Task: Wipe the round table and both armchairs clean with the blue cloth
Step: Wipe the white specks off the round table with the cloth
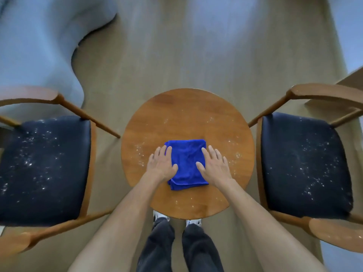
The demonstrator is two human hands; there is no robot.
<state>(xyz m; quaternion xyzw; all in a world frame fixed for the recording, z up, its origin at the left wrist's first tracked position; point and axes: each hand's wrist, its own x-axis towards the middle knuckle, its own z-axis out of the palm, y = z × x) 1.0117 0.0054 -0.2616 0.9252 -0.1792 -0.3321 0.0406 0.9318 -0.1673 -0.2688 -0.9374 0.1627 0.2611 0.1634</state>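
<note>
Tan wood-look floor (pixel 176 55) under everything; pale blue-grey shape far left, unclear. Nearest: left hand (pixel 162 166) and right hand (pixel 215 168), fingers straight and spread, pressing flat on the folded blue microfibre cloth (pixel 186 163) at the near-centre of the round brown wooden bench (pixel 186 107). White specks ring the cloth. Judgement: wipe in overlapping passes, gathering specks inward, not off the rim. Left dark-cushioned wooden armchair (pixel 43 169) and right dark-cushioned wooden armchair (pixel 302 163) flank it, both seats speckled, not yet wiped.

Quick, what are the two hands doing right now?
Left hand: open, fingers flat, pressing on the blue cloth.
Right hand: open, fingers flat, pressing on the cloth too.
</note>
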